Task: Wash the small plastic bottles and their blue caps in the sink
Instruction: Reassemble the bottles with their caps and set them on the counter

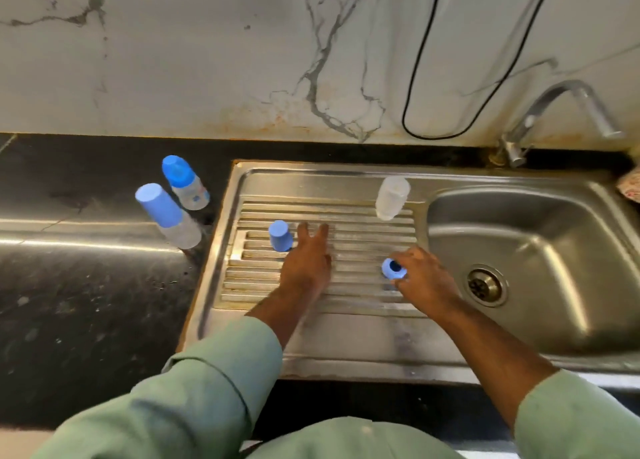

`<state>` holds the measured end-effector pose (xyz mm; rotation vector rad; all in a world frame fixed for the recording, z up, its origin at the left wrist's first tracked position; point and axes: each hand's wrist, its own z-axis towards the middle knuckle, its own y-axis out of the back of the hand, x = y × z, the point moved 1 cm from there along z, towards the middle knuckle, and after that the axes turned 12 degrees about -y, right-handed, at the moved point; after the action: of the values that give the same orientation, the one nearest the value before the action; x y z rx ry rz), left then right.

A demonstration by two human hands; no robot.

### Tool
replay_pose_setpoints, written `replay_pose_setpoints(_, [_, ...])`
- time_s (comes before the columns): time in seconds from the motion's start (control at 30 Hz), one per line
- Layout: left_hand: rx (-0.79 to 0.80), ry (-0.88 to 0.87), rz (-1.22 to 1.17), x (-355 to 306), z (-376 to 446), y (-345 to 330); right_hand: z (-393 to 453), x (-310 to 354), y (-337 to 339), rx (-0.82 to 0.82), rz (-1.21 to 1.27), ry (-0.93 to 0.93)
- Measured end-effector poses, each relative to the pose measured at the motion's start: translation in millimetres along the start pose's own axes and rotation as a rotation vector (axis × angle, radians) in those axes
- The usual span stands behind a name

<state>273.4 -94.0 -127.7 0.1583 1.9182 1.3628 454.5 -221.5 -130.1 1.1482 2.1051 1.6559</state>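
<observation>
A marble-patterned wall [207, 60] rises behind a dark stone tabletop [86, 302], into which a stainless steel sink [398, 347] is set, its ribbed drainboard [363, 295] to the left of the basin [540, 250] with a round drain [485, 287]. A chrome tap [568, 112] stands at the back right corner, and a black cable [415, 77] hangs down the wall beside it. Green sleeves [207, 389] cover both forearms. The left hand [306, 261] reaches out over the drainboard with fingers straight and spread, grasping nothing, its fingertips just beside a loose blue cap [280, 235] standing closed end up on the ribs. The right hand [424, 278] pinches a second blue cap [393, 268], open end showing, low over the drainboard near the basin's edge. An uncapped clear bottle [391, 198] stands at the drainboard's far side. Two capped bottles stand close together on the tabletop left of the sink: the nearer bottle [169, 216] and the farther bottle [187, 183].
</observation>
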Motion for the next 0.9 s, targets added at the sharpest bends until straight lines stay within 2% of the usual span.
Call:
replay_pose_setpoints(0.07, [0.028, 0.086, 0.071, 2.9, 10.0, -0.8, 4.8, -7.4, -4.0, 0.078, -0.123, 0.033])
replay_pose_setpoints(0.2, [-0.031, 0.1, 0.154, 0.2, 9.7, -0.4, 7.3, -8.1, 3.7, 0.088, -0.005, 0.114])
replay_pose_setpoints(0.27, [-0.038, 0.073, 0.195, -11.1, 6.3, 7.4, 6.1, -4.5, 8.7, 0.092, -0.025, 0.165])
replay_pose_setpoints(0.37, [-0.246, -0.019, 0.082, -39.0, -3.1, 23.0, 2.1, 2.4, 16.3, 0.134, -0.079, 0.186])
replay_pose_setpoints(0.47, [-0.482, -0.073, -0.125, -72.3, -16.6, 50.5, -6.6, 16.4, 39.1, -0.025, 0.061, 0.239])
replay_pose_setpoints(0.5, [-0.483, -0.028, -0.274, -76.5, -15.9, 58.3, -12.0, 22.6, 49.6, -0.136, 0.18, 0.262])
replay_pose_setpoints(0.57, [-0.344, 0.109, -0.519, -72.7, -15.0, 60.9, -17.2, 28.0, 61.0, -0.311, 0.32, 0.303])
replay_pose_setpoints(0.6, [-0.222, 0.174, -0.47, -66.4, -15.6, 58.4, -16.4, 29.6, 62.3, -0.277, 0.287, 0.311])
replay_pose_setpoints(0.67, [-0.094, 0.249, -0.356, -51.4, -26.8, 45.9, -16.8, 31.5, 55.1, -0.011, 0.086, 0.229])
replay_pose_setpoints(0.7, [-0.097, 0.216, -0.333, -44.8, -33.2, 41.8, -17.5, 33.2, 51.8, 0.047, 0.072, 0.2])
replay_pose_setpoints(0.77, [-0.173, 0.086, -0.393, -37.6, -43.3, 41.3, -22.6, 40.7, 54.5, -0.038, 0.275, 0.19])
replay_pose_setpoints(0.83, [-0.269, 0.066, -0.476, -30.1, -53.0, 45.1, -38.8, 57.6, 59.5, -0.097, 0.473, 0.263])
replay_pose_setpoints(0.9, [-0.285, 0.057, -0.518, -28.4, -60.0, 51.6, -51.1, 70.6, 59.3, -0.054, 0.591, 0.304])
